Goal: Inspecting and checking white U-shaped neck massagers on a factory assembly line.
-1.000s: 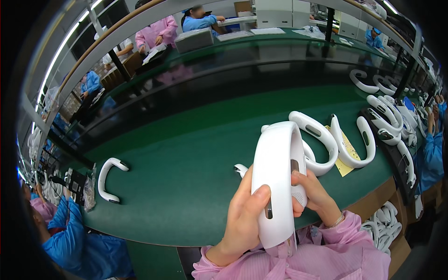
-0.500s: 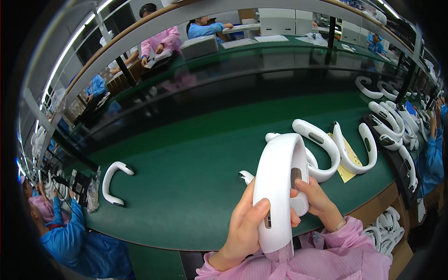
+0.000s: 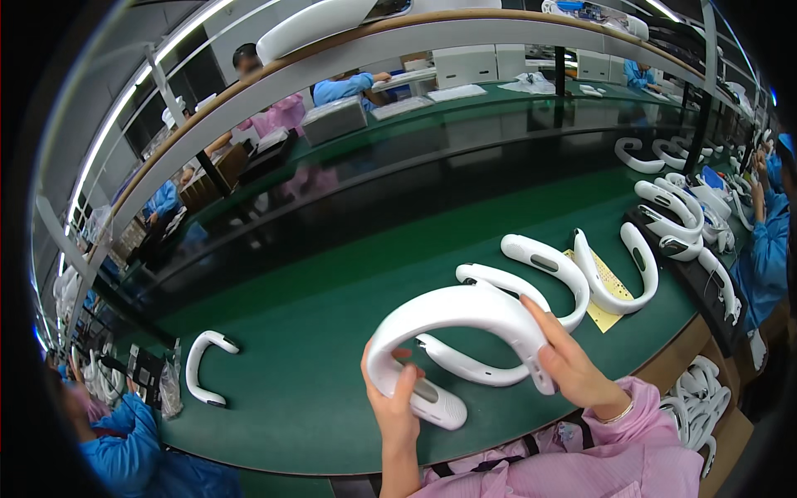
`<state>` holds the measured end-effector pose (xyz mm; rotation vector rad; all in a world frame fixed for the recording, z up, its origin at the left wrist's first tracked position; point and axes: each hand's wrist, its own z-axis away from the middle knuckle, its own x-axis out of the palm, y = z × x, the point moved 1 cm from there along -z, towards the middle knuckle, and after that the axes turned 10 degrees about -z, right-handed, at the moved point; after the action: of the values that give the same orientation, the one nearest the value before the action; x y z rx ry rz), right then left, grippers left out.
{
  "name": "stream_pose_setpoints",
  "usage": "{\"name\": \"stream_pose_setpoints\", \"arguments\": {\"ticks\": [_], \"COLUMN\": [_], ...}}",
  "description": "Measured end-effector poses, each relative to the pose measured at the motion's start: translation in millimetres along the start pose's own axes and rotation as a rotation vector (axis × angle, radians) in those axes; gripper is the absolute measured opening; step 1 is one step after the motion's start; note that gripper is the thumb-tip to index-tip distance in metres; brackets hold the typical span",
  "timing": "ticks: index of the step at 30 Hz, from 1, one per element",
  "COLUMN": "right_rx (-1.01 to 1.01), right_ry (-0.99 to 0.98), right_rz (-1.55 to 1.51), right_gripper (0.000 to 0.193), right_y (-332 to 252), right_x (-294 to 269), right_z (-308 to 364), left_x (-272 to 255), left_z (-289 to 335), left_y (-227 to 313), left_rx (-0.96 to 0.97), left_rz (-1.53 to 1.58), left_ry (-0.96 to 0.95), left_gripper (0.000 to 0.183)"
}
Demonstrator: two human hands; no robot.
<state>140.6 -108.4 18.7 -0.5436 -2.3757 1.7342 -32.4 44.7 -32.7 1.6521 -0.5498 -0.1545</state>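
A white U-shaped neck fan [image 3: 452,307] is held up in both my hands above the green table, its curve arching upward. My left hand [image 3: 392,407] wraps the left arm of the fan, thumb on the inner side, beside the grey oval slot and ribbed tip. My right hand [image 3: 573,369] grips the other end, fingers along its outer side. Behind and below the held fan lies another neck fan [image 3: 473,368], partly covered by it. Further right rest a neck fan [image 3: 545,254] and one more neck fan [image 3: 644,270] over a yellow sheet [image 3: 612,319].
A lone neck fan [image 3: 196,365] lies at the left, near a clear plastic bag [image 3: 170,394]. More fans are heaped on a black tray [image 3: 721,325] at right and in a cardboard box [image 3: 735,432] below. Co-workers in blue sit at both sides; a rail [image 3: 398,37] crosses the far side.
The held neck fan has turned from upright and edge-on to a wide arch. My hands have moved apart, the left to the left, the right to the fan's other end.
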Motion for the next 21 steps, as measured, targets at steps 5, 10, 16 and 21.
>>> {"name": "stream_pose_setpoints", "arguments": {"ticks": [5, 10, 16, 21], "right_rx": [0.143, -0.088, -0.132, -0.646], "right_ry": [-0.273, -0.382, -0.292, -0.207], "right_rz": [-0.132, -0.046, 0.174, 0.607], "right_gripper": [0.061, 0.069, 0.059, 0.055], "right_y": [-35.9, -41.6, -48.9, -50.8], "right_x": [11.6, 24.7, 31.8, 13.4], "right_z": [-11.6, -25.6, -33.0, -63.1], "left_x": [-4.3, -9.2, -13.4, -3.8], "left_z": [-16.4, -16.6, -16.1, -3.3], "left_y": [-33.9, -71.0, -85.0, -32.6], "left_rx": [-0.273, -0.422, -0.473, -0.585], "left_rz": [0.381, 0.489, 0.547, 0.503], "left_ry": [-0.053, -0.164, -0.216, -0.352], "left_gripper": [0.028, 0.045, 0.044, 0.064]}}
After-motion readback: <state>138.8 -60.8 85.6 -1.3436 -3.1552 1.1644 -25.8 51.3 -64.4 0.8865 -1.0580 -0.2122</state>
